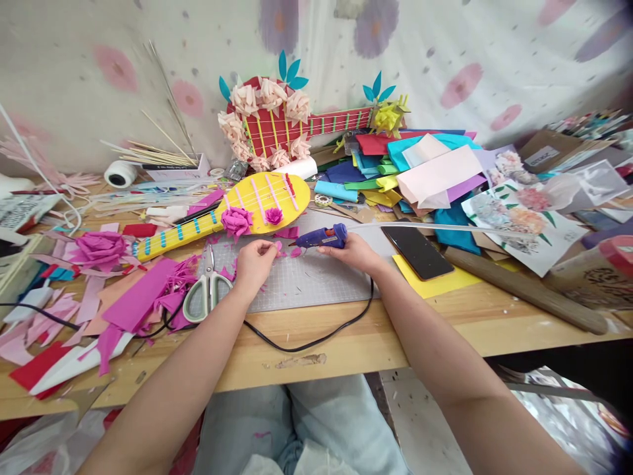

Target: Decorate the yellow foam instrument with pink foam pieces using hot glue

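- Gripping the blue glue gun (324, 237) is the right hand (353, 253), fingers wrapped round its handle; the nozzle points left, towards the other hand;
- over on the left side, the left hand (254, 264) has thumb and fingers narrowed to a pinch, a small pink paper piece (278, 247) at the tips, just beside that nozzle;
- under both hands, the grey cutting mat (311, 287) lies on the wooden table (356, 343), pink scraps scattered about;
- a long clear glue stick (445, 228) runs right from the gun, passing above the phone (418, 251); the black cord (306, 348) loops along the near side;
- left of the left hand, scissors (208, 293), blades pointing far; further left, magenta crepe paper (141, 293) in a heap;
- just beyond the hands, the yellow paper instrument (294, 204) lies tilted, neck to the left, two pink flowers on its body; farther still, a red one (254, 132) ringed with pale blooms.
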`<control>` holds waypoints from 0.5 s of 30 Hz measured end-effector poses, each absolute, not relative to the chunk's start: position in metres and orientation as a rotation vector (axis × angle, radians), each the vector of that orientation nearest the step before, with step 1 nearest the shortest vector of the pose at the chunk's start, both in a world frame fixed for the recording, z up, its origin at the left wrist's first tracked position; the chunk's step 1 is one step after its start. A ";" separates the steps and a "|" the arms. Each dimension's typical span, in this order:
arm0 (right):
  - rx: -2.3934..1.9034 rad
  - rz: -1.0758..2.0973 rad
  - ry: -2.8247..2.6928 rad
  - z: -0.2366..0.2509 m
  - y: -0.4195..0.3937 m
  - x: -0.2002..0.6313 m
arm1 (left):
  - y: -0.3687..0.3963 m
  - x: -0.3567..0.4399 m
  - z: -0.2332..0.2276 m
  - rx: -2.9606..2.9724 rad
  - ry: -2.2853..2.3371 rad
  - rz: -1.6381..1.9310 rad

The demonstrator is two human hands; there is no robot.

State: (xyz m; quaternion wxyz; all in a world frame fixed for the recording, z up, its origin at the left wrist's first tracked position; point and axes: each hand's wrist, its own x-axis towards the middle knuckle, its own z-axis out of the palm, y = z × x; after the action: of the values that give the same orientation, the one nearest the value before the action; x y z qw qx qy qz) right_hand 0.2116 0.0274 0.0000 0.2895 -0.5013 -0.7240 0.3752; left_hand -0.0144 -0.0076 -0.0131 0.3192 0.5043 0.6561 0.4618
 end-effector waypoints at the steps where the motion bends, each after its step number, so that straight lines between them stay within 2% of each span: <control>1: -1.351 0.995 -1.895 0.003 0.028 0.215 | -0.008 -0.015 -0.013 1.332 1.721 1.231; 10: -1.626 0.651 -1.546 0.000 0.051 0.252 | -0.014 -0.012 -0.005 1.499 1.715 1.310; 15: -1.748 0.463 -1.658 -0.012 0.060 0.255 | -0.010 -0.015 -0.004 1.397 1.629 1.415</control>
State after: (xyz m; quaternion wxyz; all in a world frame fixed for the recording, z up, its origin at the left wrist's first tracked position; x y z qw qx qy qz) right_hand 0.2548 0.0601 -0.0117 0.3376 -0.6707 -0.6361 0.1776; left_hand -0.0151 -0.0102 -0.0039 0.2818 0.5214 0.6081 0.5282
